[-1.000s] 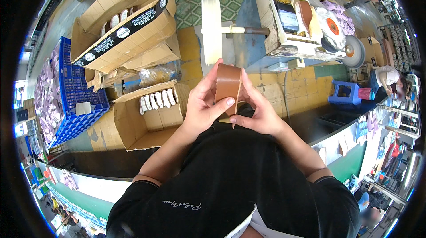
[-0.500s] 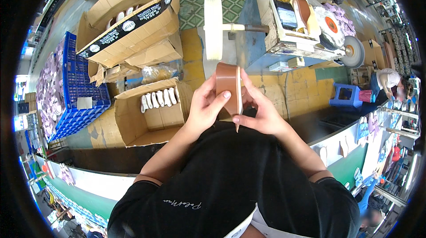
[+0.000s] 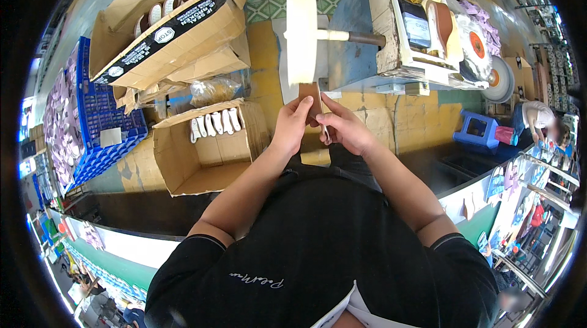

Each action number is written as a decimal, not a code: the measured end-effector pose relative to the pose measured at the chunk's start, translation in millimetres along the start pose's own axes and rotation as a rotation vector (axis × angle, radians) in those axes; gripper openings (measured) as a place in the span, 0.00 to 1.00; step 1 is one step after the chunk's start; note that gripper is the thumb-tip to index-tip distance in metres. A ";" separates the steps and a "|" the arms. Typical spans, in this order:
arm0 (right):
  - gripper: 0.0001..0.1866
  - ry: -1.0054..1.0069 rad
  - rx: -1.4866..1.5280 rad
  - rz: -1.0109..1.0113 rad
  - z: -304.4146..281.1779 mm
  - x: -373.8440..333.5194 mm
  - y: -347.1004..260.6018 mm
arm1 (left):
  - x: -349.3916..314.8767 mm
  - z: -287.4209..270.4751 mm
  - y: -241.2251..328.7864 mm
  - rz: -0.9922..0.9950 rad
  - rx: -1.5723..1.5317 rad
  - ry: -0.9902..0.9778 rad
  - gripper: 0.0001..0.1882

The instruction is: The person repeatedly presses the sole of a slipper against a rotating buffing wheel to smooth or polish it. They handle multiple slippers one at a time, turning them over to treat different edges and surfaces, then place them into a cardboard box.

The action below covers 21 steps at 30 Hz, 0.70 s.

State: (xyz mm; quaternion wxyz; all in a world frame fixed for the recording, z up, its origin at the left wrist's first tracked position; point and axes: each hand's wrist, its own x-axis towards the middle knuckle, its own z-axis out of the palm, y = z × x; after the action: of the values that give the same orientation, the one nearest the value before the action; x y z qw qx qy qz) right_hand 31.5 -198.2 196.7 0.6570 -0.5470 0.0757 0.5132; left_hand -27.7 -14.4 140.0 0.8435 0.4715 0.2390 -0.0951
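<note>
Two hands meet at frame centre: left hand (image 3: 292, 125) and right hand (image 3: 345, 132) both pinch a brown leather piece (image 3: 312, 97) below the white wheel (image 3: 301, 33). Centre-left, open carton (image 3: 205, 151) holds white insoles (image 3: 214, 124).

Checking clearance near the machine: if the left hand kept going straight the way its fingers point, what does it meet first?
Likely the white buffing wheel. The left hand, gripping a brown piece, points up-picture toward it. Depth is unclear, so the hand may pass below the wheel.
</note>
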 end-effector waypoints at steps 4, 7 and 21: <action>0.55 0.057 -0.007 0.084 -5.1 19.2 -2.8 | 20.4 -0.5 -4.3 -0.100 -0.025 0.076 0.20; 0.54 0.041 0.002 0.066 -3.8 20.8 -1.3 | 18.3 3.5 0.5 -0.136 -0.028 0.104 0.19; 0.52 0.077 -0.027 -0.020 7.3 10.5 1.6 | 14.6 8.7 16.9 -0.229 0.015 0.085 0.21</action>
State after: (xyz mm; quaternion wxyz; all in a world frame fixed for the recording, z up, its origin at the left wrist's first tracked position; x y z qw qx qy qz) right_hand 31.7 -186.3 191.6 0.6514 -0.5757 0.0886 0.4862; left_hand -5.7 -11.7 149.2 0.8128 0.4511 0.3259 -0.1724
